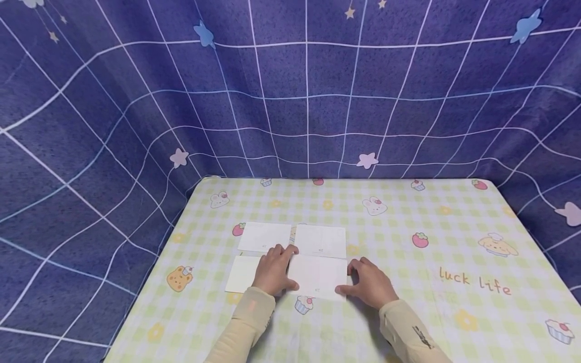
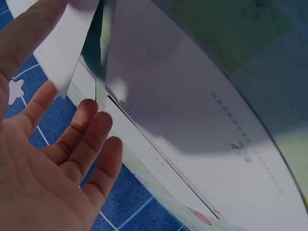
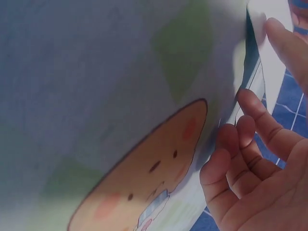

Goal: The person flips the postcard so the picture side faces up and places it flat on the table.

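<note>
We see a starry, gridded blue curtain (image 1: pixel 290 111) behind and beside the surface (image 1: pixel 513 212), which wears a green-checked cartoon cloth (image 1: pixel 404 217); three white cards (image 1: pixel 324 241) lie there, and the near-right card (image 1: pixel 317 272) sits between our left hand (image 1: pixel 274 272) and right hand (image 1: pixel 373 285), fingers grasping its side edges.

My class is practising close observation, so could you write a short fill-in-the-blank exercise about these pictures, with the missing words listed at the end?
1. The head view shows ___ white cards on the table.
2. Of the two near cards, the left hand and right hand both hold the one on the ___.
3. The printed words on the tablecloth read "luck ___".
4. The five-pointed shapes on the curtain are ___.

Missing words: four; right; life; stars.
</note>
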A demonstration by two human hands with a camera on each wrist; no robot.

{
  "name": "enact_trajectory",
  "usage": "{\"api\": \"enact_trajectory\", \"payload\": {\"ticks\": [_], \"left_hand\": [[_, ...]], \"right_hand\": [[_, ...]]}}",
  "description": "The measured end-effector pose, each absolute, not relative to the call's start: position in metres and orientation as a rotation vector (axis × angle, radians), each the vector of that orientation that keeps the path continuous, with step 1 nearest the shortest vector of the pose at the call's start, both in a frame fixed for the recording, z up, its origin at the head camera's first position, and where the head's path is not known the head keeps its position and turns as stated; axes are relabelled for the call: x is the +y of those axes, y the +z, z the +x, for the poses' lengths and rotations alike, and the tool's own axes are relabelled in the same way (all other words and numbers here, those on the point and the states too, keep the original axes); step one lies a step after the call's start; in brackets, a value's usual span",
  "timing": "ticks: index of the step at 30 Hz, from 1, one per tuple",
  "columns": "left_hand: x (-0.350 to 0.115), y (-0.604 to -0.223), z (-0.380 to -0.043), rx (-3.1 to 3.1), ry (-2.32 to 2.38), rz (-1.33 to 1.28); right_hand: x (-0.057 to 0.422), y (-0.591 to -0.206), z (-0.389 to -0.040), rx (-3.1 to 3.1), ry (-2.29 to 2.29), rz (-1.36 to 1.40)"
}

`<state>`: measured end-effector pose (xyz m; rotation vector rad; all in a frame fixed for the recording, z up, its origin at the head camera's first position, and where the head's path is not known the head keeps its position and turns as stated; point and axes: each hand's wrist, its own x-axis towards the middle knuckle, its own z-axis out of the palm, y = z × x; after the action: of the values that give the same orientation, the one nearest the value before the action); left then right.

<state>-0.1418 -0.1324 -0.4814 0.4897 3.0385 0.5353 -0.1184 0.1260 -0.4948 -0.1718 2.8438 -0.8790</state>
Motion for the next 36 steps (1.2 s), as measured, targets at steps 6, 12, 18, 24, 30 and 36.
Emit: {"api": "enact_trajectory", "payload": {"ticks": [6, 12, 18, 24, 30, 36], "left_hand": [[-0.1312, -0.4805, -0.1408, 3.067, 0.603, 0.479], [-0.1310, -0.4814, -0.1402, 3.060, 0.629, 0.451], [-0.1320, -0.4841, -0.1402, 3.029, 0.670, 0.329], [-0.1336, -0.4858, -0.1379, 3.014, 0.656, 0.269], [-0.1355, -0.4870, -0.1343, 3.025, 0.643, 0.291], [-0.1360, -0.4874, -0.1335, 3.031, 0.639, 0.309]], "right_hand": [[0.1223, -0.4962, -0.1177, 2.858, -0.890, -0.162], [0.1206, -0.4961, -0.1176, 2.864, -0.960, -0.164], [0.1215, -0.4956, -0.1160, 2.866, -0.977, -0.154], [0.1226, -0.4956, -0.1147, 2.876, -0.957, -0.152], [0.1231, -0.4964, -0.1139, 2.905, -0.943, -0.151], [0.1244, -0.4971, -0.1136, 2.914, -0.961, -0.174]]}}
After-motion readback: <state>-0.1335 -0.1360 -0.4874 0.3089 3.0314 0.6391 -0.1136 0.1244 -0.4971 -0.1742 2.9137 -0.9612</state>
